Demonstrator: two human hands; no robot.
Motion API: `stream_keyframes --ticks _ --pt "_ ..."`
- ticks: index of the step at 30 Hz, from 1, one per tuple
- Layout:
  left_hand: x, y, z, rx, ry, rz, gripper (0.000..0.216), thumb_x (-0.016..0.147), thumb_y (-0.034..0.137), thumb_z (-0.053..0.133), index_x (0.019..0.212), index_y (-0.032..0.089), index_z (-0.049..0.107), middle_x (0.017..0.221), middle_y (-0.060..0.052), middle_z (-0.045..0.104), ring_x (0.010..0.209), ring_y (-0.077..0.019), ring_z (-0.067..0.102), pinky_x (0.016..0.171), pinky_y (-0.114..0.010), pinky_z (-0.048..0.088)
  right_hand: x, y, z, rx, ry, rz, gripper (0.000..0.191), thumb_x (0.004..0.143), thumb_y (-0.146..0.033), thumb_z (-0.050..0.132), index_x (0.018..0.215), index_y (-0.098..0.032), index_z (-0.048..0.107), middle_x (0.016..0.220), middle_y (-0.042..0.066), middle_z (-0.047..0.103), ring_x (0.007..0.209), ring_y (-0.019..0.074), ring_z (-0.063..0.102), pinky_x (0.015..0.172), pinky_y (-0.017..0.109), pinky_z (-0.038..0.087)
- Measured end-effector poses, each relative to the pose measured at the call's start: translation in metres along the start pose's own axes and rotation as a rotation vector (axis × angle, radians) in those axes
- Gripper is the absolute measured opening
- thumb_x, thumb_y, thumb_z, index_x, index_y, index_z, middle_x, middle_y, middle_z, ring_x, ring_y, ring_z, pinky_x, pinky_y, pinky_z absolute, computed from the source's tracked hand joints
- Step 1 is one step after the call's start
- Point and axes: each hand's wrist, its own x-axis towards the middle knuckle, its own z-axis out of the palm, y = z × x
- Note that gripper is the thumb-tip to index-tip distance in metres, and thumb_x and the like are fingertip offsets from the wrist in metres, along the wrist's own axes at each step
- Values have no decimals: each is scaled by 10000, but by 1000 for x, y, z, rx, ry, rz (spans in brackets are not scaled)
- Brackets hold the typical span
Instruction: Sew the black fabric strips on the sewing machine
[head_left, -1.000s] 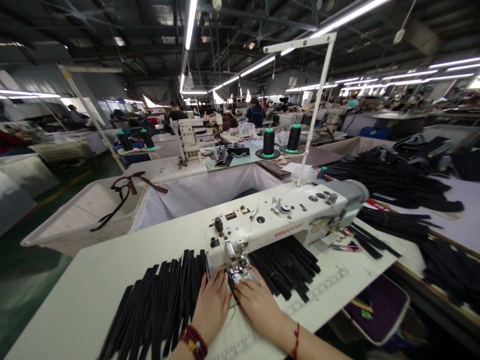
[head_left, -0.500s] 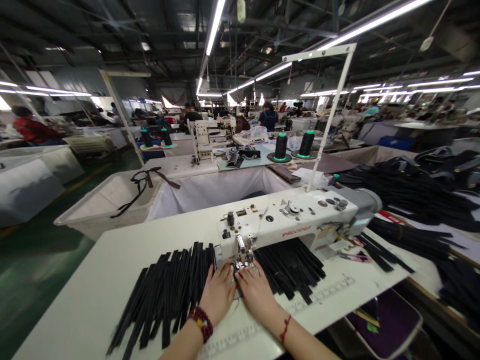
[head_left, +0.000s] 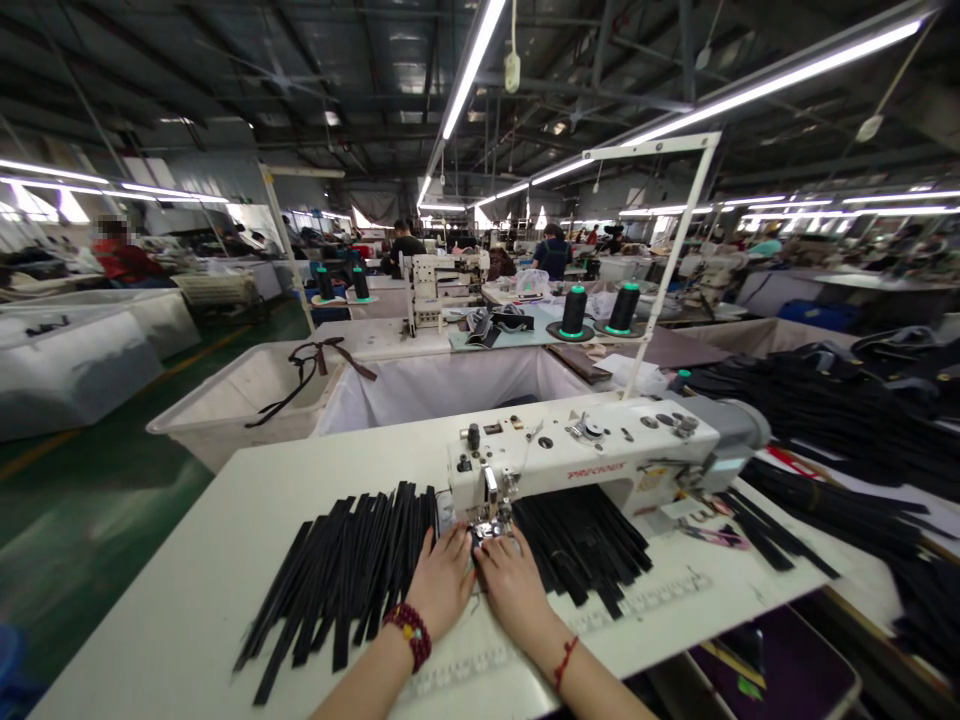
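My left hand [head_left: 444, 582] lies flat on the white table, fingers stretched toward the presser foot [head_left: 491, 522] of the white sewing machine [head_left: 592, 460]. My right hand [head_left: 511, 585] lies beside it, fingers also flat, pressing a narrow black strip [head_left: 475, 563] that runs between the two hands under the foot. A row of black strips [head_left: 345, 570] fans out left of my left hand. Another heap of black strips [head_left: 581, 540] lies under the machine arm, right of my right hand.
A white fabric bin [head_left: 442, 385] stands behind the table, with brown straps [head_left: 315, 365] draped on the bin to its left. Two thread cones [head_left: 600, 310] stand behind a white thread stand [head_left: 667, 250]. Piles of black pieces [head_left: 832, 400] cover the right-hand tables. Other people work far off.
The camera has tilted up and swung left, so the table and hands sit lower and farther in frame. Both hands stay flat at the presser foot on the strip.
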Motion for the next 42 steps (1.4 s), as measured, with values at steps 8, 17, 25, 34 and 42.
stream_keyframes --ticks 8,17,25,34,42 --pt "0 -3 0 -58 -30 -23 472 930 210 491 1393 129 530 1478 -147 523 1403 -286 433 1181 -577 274 -3 0 3 45 -5 18 253 909 -58 592 1127 -172 650 1046 68 688 1035 229 606 1130 474 305" --pt "0 -7 -3 -60 -15 51 478 895 159 487 1365 102 556 1446 -181 546 1367 -315 474 1136 -617 323 -1 1 -2 94 -32 14 264 907 -61 581 1131 -183 650 1071 75 697 1044 236 606 1119 474 329" --pt "-2 -9 -2 -67 -4 70 481 887 146 489 1361 103 555 1442 -168 555 1360 -312 484 1129 -616 339 2 0 -7 121 -38 14 230 883 -50 602 1070 -169 664 1000 60 697 1000 225 608 1096 450 355" --pt "1 -5 -5 -35 -21 47 482 893 149 494 1367 82 554 1445 -185 546 1362 -319 481 1140 -614 325 2 0 -6 116 -44 19 270 885 -49 591 1121 -160 659 1054 74 697 1039 237 599 1121 462 326" --pt "2 -4 -5 -30 -42 29 475 909 167 494 1377 102 550 1447 -174 547 1376 -312 465 1153 -602 306 1 1 -3 104 -50 31 272 909 -75 586 1159 -158 652 1094 84 691 1064 244 591 1123 468 323"
